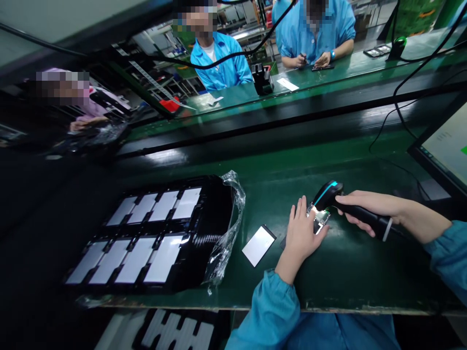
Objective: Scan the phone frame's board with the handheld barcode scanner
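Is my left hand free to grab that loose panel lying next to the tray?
Probably yes. The left hand only rests flat on a small board; the loose panel lies bare on the bench beside it.

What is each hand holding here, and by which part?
The right hand grips a handheld scanner by its handle. The left hand rests flat on a small device, not gripping it.

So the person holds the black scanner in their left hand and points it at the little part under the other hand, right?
Not quite. The head view shows the black scanner in the right hand, not the left. The left hand lies flat on the green table, steadying the little part lit by the scanner.
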The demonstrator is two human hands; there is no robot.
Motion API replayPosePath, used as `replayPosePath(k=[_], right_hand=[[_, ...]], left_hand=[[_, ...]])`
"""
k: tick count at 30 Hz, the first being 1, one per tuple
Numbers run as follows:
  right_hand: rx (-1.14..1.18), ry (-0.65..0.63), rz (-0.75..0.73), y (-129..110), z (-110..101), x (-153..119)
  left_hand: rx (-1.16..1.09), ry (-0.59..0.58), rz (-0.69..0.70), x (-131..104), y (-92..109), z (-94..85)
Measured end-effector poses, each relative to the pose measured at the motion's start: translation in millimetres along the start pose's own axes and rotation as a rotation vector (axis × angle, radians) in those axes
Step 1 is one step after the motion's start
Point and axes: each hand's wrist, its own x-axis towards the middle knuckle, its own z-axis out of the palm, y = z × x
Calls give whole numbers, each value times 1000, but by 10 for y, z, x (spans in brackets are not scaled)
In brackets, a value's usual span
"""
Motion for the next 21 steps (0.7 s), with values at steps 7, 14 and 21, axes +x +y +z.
replayPosePath(k=[7, 14, 21], right_hand=[[33, 53, -65, 126, 80, -14], [96, 70, -116, 294, 106, -20], [156, 51, -185, 471, 130, 7]], left_hand=[[12, -3, -9, 9, 3, 0], [21, 6, -17, -2, 18, -1], [39, 14, -18, -7, 26, 1]])
